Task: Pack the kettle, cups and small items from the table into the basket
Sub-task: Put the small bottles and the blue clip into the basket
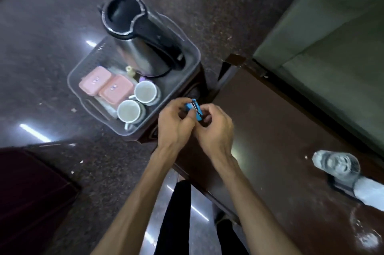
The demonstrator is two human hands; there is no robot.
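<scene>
A clear plastic basket (pixel 188 72) stands on a dark stool beside the table. Inside it are a steel kettle (pixel 137 32) with a black lid and handle, two white cups (pixel 145 91) (pixel 128 111), two pink lidded boxes (pixel 94 80) (pixel 116 90) and a few small items. Just right of the basket's near corner, my left hand (pixel 174 121) and my right hand (pixel 212 124) together hold a small blue object (pixel 196 107) with a black and silver part. Fingers hide most of it.
The dark brown wooden table (pixel 280 130) runs to the right, with a clear glass ashtray (pixel 336 164) and a folded white paper (pixel 369 191) on it. A green sofa (pixel 336 36) sits behind. A dark red seat (pixel 29 192) lies at lower left. My legs stand below.
</scene>
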